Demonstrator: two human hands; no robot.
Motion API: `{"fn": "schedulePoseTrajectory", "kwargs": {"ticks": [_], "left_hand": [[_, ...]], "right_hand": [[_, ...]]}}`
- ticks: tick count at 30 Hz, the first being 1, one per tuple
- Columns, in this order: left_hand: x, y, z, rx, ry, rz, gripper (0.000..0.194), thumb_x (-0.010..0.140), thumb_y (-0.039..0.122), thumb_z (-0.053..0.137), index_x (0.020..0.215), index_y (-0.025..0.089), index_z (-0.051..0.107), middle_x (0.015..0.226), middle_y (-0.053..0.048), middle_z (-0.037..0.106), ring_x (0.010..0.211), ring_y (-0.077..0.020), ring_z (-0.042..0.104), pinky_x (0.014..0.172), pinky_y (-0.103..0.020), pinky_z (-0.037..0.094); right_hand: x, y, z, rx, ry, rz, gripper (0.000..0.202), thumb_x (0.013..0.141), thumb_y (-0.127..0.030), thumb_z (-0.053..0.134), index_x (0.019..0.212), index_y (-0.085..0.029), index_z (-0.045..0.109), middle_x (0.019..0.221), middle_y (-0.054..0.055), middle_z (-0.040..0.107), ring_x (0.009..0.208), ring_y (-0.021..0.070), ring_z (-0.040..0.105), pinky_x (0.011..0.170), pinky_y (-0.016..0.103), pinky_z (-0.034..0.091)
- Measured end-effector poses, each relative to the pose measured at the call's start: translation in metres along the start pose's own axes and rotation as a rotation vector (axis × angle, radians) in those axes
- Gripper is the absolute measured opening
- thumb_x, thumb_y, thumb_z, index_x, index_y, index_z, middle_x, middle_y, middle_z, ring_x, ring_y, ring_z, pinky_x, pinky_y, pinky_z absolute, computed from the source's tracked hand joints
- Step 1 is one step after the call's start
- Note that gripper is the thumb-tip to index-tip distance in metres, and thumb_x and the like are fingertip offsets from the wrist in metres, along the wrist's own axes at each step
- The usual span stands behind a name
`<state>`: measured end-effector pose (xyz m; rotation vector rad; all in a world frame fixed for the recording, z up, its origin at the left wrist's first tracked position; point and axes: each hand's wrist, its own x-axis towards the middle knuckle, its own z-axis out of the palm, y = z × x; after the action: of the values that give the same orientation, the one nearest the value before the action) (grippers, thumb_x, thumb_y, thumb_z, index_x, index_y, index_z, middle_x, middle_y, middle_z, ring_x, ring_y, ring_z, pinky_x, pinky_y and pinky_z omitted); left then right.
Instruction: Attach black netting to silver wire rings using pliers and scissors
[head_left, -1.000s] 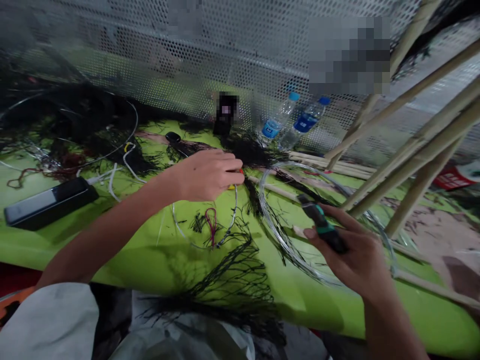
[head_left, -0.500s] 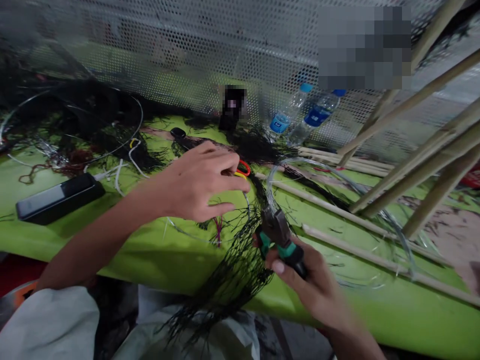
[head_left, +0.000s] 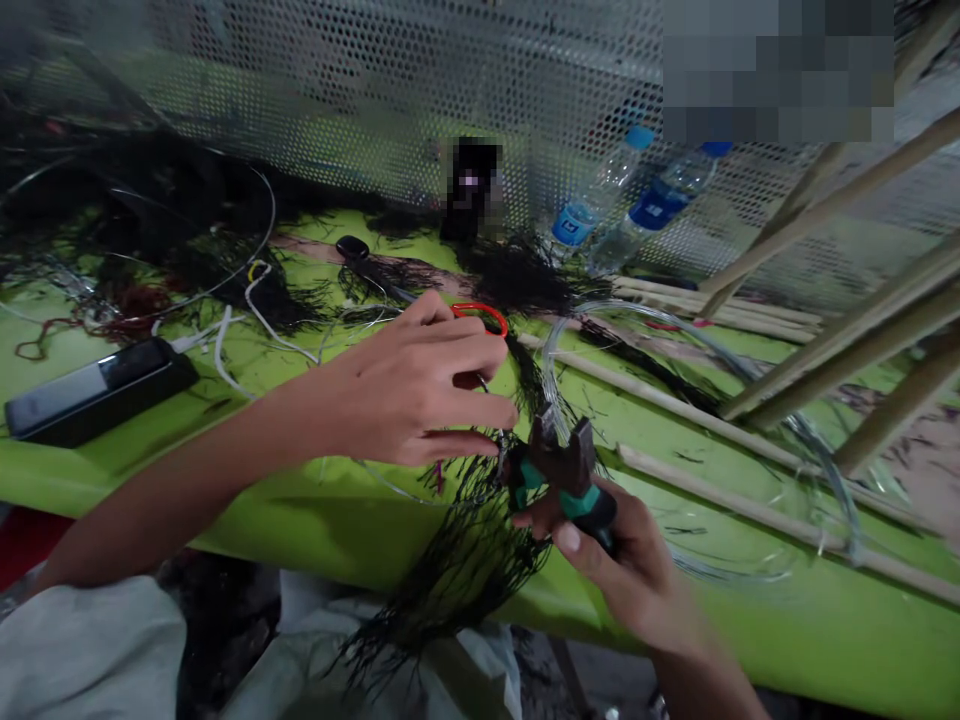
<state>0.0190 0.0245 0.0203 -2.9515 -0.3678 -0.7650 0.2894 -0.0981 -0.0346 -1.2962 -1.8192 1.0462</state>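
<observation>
My right hand (head_left: 637, 560) grips a pair of pliers (head_left: 574, 465) with black and green handles; their jaws stand apart and point away from me. My left hand (head_left: 431, 385) is palm down just left of the pliers, thumb and fingertips closed on a thin wire (head_left: 501, 440). A red loop (head_left: 481, 312) shows behind its knuckles; what it belongs to is hidden. Beneath both hands lies a bundle of black stringy strands (head_left: 465, 560), hanging over the table's near edge. Past the pliers lies a coil of clear wire (head_left: 660, 315).
The table has a green cover (head_left: 712, 640). A black box-shaped device (head_left: 105, 390) with a white cable lies left. Bamboo sticks (head_left: 720, 500) lie and lean at right. Two water bottles (head_left: 600, 195) stand by the perforated metal panel (head_left: 337, 90). Black strands pile up far left.
The pliers' jaws have opened wider. My left hand has moved right, toward the pliers, and its thumb and fingers have closed together. The view has shifted slightly.
</observation>
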Motion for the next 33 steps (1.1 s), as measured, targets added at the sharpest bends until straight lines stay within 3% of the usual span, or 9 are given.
{"fn": "schedulePoseTrajectory", "kwargs": {"ticks": [3,7,10,13,20,25,33], "left_hand": [[0.005,-0.002,-0.005,0.039,-0.014,0.05,0.02,0.108,0.033,0.058,0.098,0.021,0.07,0.102,-0.003,0.073,0.1,-0.0199,0.065,0.085,-0.036,0.04],[0.01,-0.006,-0.006,0.09,0.01,0.096,0.018,0.109,0.025,0.053,0.109,0.023,0.071,0.096,0.0,0.074,0.09,-0.0156,0.065,0.078,-0.033,0.042],[0.01,-0.008,-0.005,0.138,0.016,0.111,0.029,0.108,0.015,0.05,0.118,0.031,0.071,0.092,0.003,0.073,0.083,-0.0144,0.063,0.075,-0.032,0.041],[0.011,-0.008,-0.004,0.142,0.022,0.109,0.034,0.107,0.01,0.047,0.103,0.031,0.074,0.089,0.003,0.072,0.075,-0.0135,0.06,0.071,-0.032,0.04],[0.009,-0.007,-0.009,0.071,-0.023,0.079,0.03,0.112,0.025,0.047,0.099,0.027,0.074,0.096,0.002,0.077,0.083,-0.0134,0.066,0.072,-0.034,0.042],[0.007,-0.005,-0.013,0.042,-0.037,0.013,0.03,0.111,0.027,0.048,0.097,0.029,0.074,0.095,0.003,0.079,0.083,-0.0145,0.068,0.072,-0.034,0.044],[0.009,-0.002,-0.017,0.076,0.025,0.054,0.032,0.111,0.027,0.049,0.091,0.025,0.073,0.085,0.004,0.076,0.073,-0.0128,0.065,0.063,-0.033,0.04]], "right_hand": [[-0.007,-0.007,-0.012,-0.08,0.065,-0.042,0.035,0.099,-0.054,0.063,0.083,-0.026,0.075,0.076,0.006,0.074,0.08,0.0268,0.076,0.065,0.033,0.061],[-0.021,-0.015,-0.025,-0.252,0.144,-0.067,0.031,0.098,-0.051,0.065,0.082,-0.026,0.074,0.096,0.01,0.079,0.093,0.0312,0.078,0.073,0.037,0.065],[-0.029,-0.018,-0.03,-0.395,0.096,-0.062,0.021,0.097,-0.042,0.067,0.086,-0.025,0.074,0.118,0.011,0.078,0.092,0.0283,0.079,0.071,0.033,0.066],[-0.031,-0.017,-0.029,-0.5,0.045,-0.107,0.011,0.097,-0.033,0.066,0.094,-0.026,0.075,0.131,0.012,0.074,0.104,0.0284,0.079,0.077,0.033,0.066],[-0.018,-0.009,-0.012,-0.5,0.074,-0.106,0.022,0.098,-0.032,0.064,0.078,-0.023,0.067,0.125,0.014,0.075,0.099,0.0276,0.079,0.072,0.032,0.065],[-0.012,-0.004,-0.002,-0.535,0.144,-0.139,0.015,0.098,-0.03,0.064,0.088,-0.023,0.071,0.123,0.015,0.074,0.096,0.0269,0.079,0.071,0.033,0.065],[-0.015,0.003,0.005,-0.619,0.188,-0.186,0.009,0.098,-0.029,0.063,0.096,-0.023,0.07,0.126,0.015,0.07,0.101,0.029,0.077,0.08,0.039,0.065]]}}
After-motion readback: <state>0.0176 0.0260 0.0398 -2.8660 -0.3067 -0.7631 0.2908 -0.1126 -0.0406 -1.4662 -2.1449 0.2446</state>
